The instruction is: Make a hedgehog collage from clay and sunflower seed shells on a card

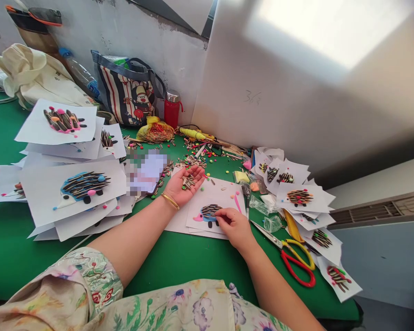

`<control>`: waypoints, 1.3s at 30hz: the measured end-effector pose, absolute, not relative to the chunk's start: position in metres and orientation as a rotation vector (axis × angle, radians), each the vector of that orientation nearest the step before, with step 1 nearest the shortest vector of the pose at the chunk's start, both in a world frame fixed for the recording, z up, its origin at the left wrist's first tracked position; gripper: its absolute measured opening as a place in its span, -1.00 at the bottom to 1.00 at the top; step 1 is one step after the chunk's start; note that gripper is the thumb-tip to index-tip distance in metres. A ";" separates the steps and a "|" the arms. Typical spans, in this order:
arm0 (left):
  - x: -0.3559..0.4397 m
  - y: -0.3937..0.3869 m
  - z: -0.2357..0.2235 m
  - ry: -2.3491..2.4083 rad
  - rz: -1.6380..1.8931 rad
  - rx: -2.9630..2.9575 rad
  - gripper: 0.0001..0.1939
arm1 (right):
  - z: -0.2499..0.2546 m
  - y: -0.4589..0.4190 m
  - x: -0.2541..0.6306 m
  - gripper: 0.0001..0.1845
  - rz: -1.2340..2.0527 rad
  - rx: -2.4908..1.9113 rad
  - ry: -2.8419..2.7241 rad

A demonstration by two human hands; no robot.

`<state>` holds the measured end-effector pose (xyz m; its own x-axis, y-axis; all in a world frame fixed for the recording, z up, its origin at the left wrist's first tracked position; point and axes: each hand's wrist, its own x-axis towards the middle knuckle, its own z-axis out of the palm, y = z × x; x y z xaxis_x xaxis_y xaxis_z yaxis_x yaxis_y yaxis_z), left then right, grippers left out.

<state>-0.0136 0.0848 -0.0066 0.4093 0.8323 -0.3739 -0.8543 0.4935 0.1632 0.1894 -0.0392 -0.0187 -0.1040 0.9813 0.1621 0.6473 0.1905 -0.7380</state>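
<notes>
My left hand (183, 187) is turned palm up, its fingers slightly curled, and cradles a small heap of striped sunflower seeds (188, 182). Below and to its right lies a white sheet of paper (193, 223) bearing a hedgehog picture (209, 213) with a pink snout, blue body edge, black feet and spines of sunflower seeds. The fingers of my right hand (235, 227) are pinched together at the hedgehog's right end. Whatever is between those fingertips is too small or hidden to make out. More white paper lies beneath this sheet.
Finished hedgehog sheets are piled at left (41, 184) and right (296, 195). Scissors (290, 257) with red and yellow handles lie beside my right forearm. Loose seeds (189, 161), a phone (150, 170), a red bottle (171, 110) and a striped bag (124, 94) stand or lie farther back.
</notes>
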 end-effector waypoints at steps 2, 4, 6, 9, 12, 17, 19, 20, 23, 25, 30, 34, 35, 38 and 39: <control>-0.014 0.085 -0.007 0.433 1.063 -0.056 -0.67 | -0.017 -0.039 0.189 -0.87 0.634 -1.520 -1.860; -0.013 0.084 -0.006 0.430 1.065 -0.056 -0.68 | -0.016 -0.039 0.188 -0.88 0.592 -1.481 -1.902; -0.013 0.084 -0.006 0.434 1.067 -0.059 -0.68 | -0.015 -0.039 0.187 -0.86 0.548 -1.454 -1.930; -0.013 0.084 -0.006 0.442 1.070 -0.060 -0.68 | -0.016 -0.038 0.185 -0.84 0.482 -1.468 -1.965; -0.013 0.084 -0.006 0.438 1.070 -0.061 -0.68 | -0.018 -0.037 0.184 -0.83 0.409 -1.465 -2.035; -0.013 0.084 -0.007 0.436 1.067 -0.060 -0.69 | -0.018 -0.036 0.183 -0.83 0.308 -1.426 -2.126; -0.013 0.085 -0.007 0.435 1.068 -0.064 -0.69 | -0.018 -0.036 0.182 -0.82 0.249 -1.427 -2.162; -0.013 0.085 -0.008 0.434 1.068 -0.066 -0.69 | -0.019 -0.036 0.182 -0.81 0.214 -1.428 -2.180; -0.013 0.085 -0.010 0.422 1.065 -0.065 -0.70 | -0.021 -0.035 0.182 -0.80 0.123 -1.425 -2.225; -0.013 0.086 -0.010 0.412 1.064 -0.060 -0.70 | -0.022 -0.034 0.182 -0.79 0.091 -1.419 -2.255; -0.013 0.086 -0.010 0.412 1.063 -0.064 -0.69 | -0.022 -0.032 0.181 -0.77 0.044 -1.416 -2.305; -0.013 0.085 -0.010 0.414 1.062 -0.062 -0.69 | -0.022 -0.032 0.180 -0.77 0.029 -1.409 -2.319; -0.013 0.085 -0.009 0.415 1.061 -0.061 -0.69 | -0.022 -0.033 0.180 -0.77 0.026 -1.408 -2.316; -0.013 0.084 -0.008 0.418 1.061 -0.057 -0.68 | -0.018 -0.035 0.180 -0.78 0.020 -1.417 -2.279; -0.013 0.084 -0.008 0.418 1.060 -0.055 -0.67 | -0.016 -0.036 0.180 -0.79 0.031 -1.419 -2.260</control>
